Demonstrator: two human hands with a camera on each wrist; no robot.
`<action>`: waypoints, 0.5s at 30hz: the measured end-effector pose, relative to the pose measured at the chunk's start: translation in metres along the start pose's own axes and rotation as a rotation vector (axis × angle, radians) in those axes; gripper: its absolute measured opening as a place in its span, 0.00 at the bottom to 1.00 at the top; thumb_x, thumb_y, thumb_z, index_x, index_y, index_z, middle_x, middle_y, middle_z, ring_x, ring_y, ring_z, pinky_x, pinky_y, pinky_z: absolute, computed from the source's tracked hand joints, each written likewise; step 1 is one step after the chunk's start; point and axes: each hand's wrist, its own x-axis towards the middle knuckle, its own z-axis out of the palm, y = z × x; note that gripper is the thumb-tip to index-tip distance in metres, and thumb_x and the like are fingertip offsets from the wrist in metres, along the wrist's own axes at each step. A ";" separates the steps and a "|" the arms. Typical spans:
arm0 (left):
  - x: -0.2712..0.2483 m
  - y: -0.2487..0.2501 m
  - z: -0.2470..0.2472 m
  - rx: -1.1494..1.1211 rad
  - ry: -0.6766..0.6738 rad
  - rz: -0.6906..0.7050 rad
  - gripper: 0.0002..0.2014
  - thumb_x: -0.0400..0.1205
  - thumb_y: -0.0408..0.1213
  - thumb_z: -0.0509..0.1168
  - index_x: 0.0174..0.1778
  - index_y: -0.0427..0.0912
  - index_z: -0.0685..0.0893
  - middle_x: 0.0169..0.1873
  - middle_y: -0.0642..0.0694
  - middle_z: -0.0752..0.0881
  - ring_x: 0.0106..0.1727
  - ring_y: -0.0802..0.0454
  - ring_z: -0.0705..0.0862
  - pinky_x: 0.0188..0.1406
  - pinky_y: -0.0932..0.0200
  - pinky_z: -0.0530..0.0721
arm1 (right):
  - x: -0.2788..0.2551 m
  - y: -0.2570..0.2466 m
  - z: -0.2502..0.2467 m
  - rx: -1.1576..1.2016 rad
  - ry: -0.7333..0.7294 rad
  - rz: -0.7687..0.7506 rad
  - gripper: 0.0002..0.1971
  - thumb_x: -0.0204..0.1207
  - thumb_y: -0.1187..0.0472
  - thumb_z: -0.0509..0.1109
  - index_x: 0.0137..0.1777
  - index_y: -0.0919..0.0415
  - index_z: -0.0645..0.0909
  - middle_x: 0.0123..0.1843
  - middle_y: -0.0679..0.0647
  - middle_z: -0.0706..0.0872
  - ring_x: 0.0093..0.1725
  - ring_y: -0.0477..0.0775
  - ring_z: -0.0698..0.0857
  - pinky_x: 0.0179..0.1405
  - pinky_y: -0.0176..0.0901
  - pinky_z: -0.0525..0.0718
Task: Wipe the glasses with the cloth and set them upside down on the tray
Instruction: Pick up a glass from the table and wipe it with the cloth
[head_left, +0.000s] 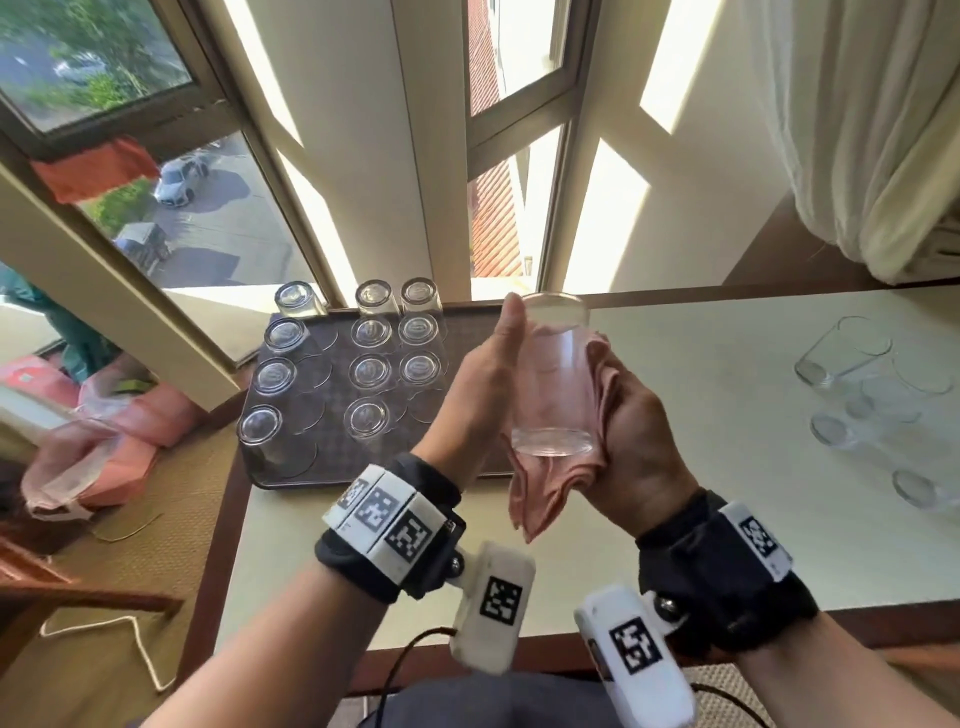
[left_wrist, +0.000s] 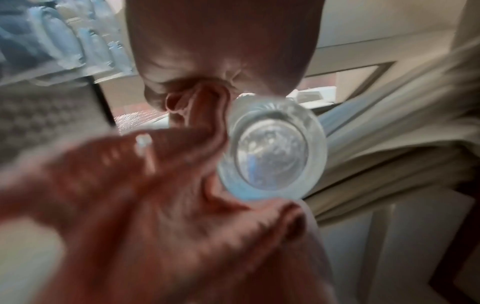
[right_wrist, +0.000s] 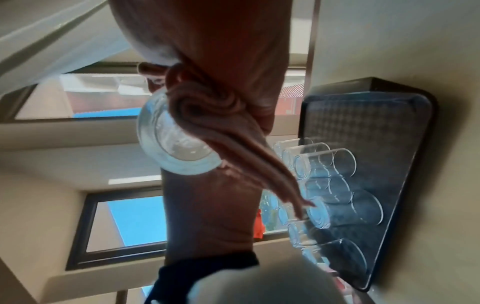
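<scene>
The person holds one glass (head_left: 551, 379) up in front of them, above the near edge of the table (head_left: 727, 467). The glass stands tall, mouth up and thick bottom down. The left hand (head_left: 485, 384) holds it from the left, with the thumb lying up the side and the fingers curled round the back. The right hand (head_left: 631, 441) presses a pink cloth (head_left: 566, 467) against the right side of the glass, its fingers wrapped round the cloth. Both hands touch the glass, so neither is nearer.

The tray (head_left: 291, 478) lies to the left and a bit farther away, on the left hand's side. I think the glass must be turned over, mouth down, before it goes there. An open spot shows at the near right part of the tray, close to the left hand.

I count eleven glasses (head_left: 370, 371) upside down on the tray. On the right of the table stand more glasses (head_left: 841, 353) waiting, about five, but they are see-through and hard to count. There is one cloth and one tray.
</scene>
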 end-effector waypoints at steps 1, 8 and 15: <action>0.003 0.003 0.000 0.049 0.023 0.034 0.27 0.87 0.65 0.50 0.53 0.49 0.86 0.41 0.58 0.93 0.45 0.62 0.91 0.44 0.61 0.90 | 0.000 -0.002 0.001 -0.003 0.012 -0.007 0.26 0.89 0.45 0.50 0.75 0.59 0.77 0.67 0.64 0.86 0.61 0.64 0.88 0.58 0.60 0.88; 0.000 0.003 0.019 0.100 0.108 0.139 0.30 0.84 0.63 0.59 0.67 0.40 0.76 0.53 0.48 0.87 0.52 0.50 0.90 0.50 0.55 0.88 | 0.011 -0.003 0.012 -0.247 0.006 -0.179 0.22 0.90 0.51 0.50 0.75 0.62 0.72 0.68 0.64 0.85 0.65 0.64 0.87 0.53 0.54 0.90; 0.015 0.001 -0.003 0.205 0.051 0.111 0.34 0.86 0.64 0.54 0.75 0.39 0.77 0.61 0.42 0.89 0.62 0.43 0.88 0.61 0.43 0.87 | 0.022 -0.003 -0.009 -0.330 0.074 -0.180 0.23 0.88 0.43 0.54 0.73 0.54 0.78 0.67 0.63 0.86 0.65 0.68 0.85 0.62 0.64 0.83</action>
